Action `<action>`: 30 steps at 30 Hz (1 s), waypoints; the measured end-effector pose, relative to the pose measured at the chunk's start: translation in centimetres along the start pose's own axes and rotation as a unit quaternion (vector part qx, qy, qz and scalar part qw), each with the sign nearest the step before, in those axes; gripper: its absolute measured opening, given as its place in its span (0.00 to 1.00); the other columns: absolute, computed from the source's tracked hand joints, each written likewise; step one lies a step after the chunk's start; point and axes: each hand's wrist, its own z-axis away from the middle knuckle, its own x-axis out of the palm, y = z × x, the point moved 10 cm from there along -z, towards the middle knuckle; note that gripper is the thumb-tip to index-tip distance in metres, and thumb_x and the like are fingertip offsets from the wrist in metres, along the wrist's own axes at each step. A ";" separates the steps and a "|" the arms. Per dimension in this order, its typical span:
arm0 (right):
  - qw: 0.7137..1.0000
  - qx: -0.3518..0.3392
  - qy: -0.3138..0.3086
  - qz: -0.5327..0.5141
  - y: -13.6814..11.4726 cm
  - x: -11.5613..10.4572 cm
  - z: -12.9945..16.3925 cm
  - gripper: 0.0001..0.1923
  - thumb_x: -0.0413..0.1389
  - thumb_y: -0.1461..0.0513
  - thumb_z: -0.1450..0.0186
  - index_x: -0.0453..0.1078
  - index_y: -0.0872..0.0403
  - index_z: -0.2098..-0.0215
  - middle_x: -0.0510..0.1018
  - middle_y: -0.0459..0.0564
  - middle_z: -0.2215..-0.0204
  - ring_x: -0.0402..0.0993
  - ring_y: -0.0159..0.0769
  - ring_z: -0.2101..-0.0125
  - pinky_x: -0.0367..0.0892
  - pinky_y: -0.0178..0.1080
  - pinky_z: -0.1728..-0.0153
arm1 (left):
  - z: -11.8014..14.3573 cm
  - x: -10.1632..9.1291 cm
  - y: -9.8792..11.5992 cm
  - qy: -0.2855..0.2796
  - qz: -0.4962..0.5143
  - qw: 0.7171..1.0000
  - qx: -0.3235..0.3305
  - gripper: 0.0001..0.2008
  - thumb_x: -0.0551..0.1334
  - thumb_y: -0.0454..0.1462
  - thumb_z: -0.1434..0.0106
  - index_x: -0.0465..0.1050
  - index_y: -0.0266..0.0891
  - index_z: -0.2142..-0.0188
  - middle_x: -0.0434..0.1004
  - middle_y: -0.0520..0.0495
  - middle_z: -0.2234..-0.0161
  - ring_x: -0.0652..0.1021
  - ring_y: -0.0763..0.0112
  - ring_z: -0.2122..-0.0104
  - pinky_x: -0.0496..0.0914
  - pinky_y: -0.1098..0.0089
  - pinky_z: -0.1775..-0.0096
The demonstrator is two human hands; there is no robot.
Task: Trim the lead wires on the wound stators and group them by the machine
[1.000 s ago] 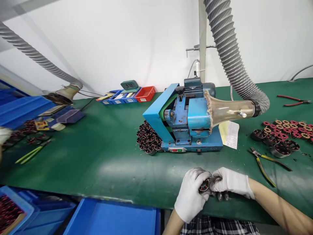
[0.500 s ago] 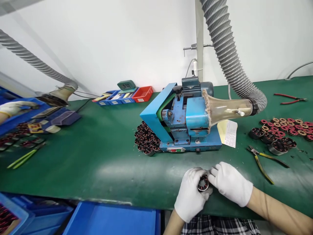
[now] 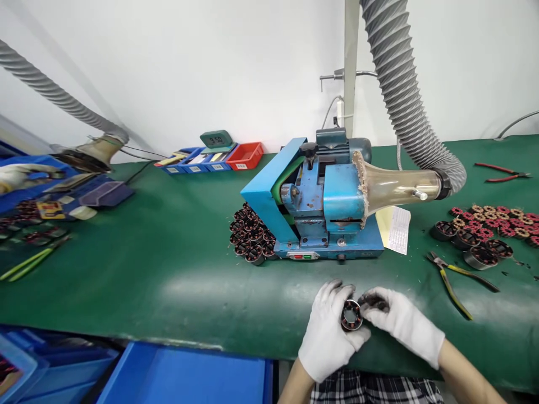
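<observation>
My left hand (image 3: 330, 331), in a white glove with darkened fingertips, is closed round a small motor stator (image 3: 351, 315). The stator is a silver-rimmed ring with dark red and copper windings inside, its open face turned up toward me. Just to its right, my right hand (image 3: 400, 320) has its gloved fingers curled, with blackened tips at the ring's edge. Whether those fingers pinch something small is hidden. Both hands are over the front of the green bench, before a blue belt-driven machine (image 3: 309, 207).
Similar stators (image 3: 250, 238) crowd the machine's left side. To the right lie yellow-handled cutters (image 3: 457, 280), larger rings (image 3: 480, 255), red and tan cores (image 3: 497, 219) and red-handled pliers (image 3: 503, 172). A grey hose (image 3: 400, 84) hangs above. At far left is another person's gloved hand (image 3: 21, 175).
My right hand has shifted slightly right and turned, its fingers curling more beside the ring. The stator's open face shows more fully in my left hand. The camera view has moved a little.
</observation>
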 end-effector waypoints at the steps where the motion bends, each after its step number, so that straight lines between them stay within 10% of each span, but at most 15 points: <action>1: 1.000 0.002 0.020 -0.006 0.0 0.6 0.2 0.04 0.55 0.62 0.43 0.72 0.52 0.71 0.80 0.48 0.72 0.76 0.39 0.70 0.70 0.38 0.66 | -0.1 0.1 0.1 -0.013 0.008 1.000 0.005 0.29 0.67 0.35 0.56 0.64 0.41 0.53 0.73 0.43 0.54 0.70 0.52 0.49 0.60 0.46 0.45; 6: 0.986 0.010 0.159 -0.051 0.8 -0.1 0.6 0.05 0.53 0.63 0.45 0.70 0.50 0.76 0.79 0.48 0.74 0.74 0.41 0.69 0.67 0.41 0.64 | -0.1 -0.1 -0.1 0.001 0.023 1.000 -0.021 0.18 0.65 0.33 0.54 0.66 0.41 0.62 0.74 0.45 0.61 0.71 0.53 0.51 0.61 0.45 0.46; 13: 0.951 0.041 0.269 -0.143 2.1 -7.6 0.3 0.13 0.48 0.52 0.42 0.66 0.52 0.71 0.74 0.47 0.78 0.69 0.35 0.78 0.67 0.38 0.75 | 0.6 -0.2 -0.5 0.026 0.022 0.998 -0.045 0.19 0.68 0.33 0.57 0.67 0.42 0.64 0.72 0.45 0.61 0.69 0.51 0.50 0.64 0.47 0.49; 19: 0.998 0.031 0.030 -0.040 0.3 0.0 0.0 0.07 0.55 0.59 0.44 0.73 0.54 0.70 0.80 0.50 0.72 0.76 0.39 0.70 0.70 0.37 0.69 | 0.1 -0.8 0.2 0.051 -0.009 0.998 -0.024 0.16 0.66 0.34 0.56 0.67 0.41 0.66 0.74 0.46 0.64 0.73 0.54 0.56 0.69 0.51 0.53; 30: 0.937 0.011 0.195 0.288 -1.4 -1.2 0.4 0.13 0.49 0.63 0.41 0.75 0.52 0.66 0.79 0.55 0.69 0.75 0.46 0.70 0.65 0.42 0.67 | 0.2 -0.6 -0.3 0.060 -0.005 0.997 -0.037 0.14 0.63 0.33 0.55 0.65 0.39 0.67 0.72 0.43 0.63 0.73 0.54 0.56 0.68 0.52 0.53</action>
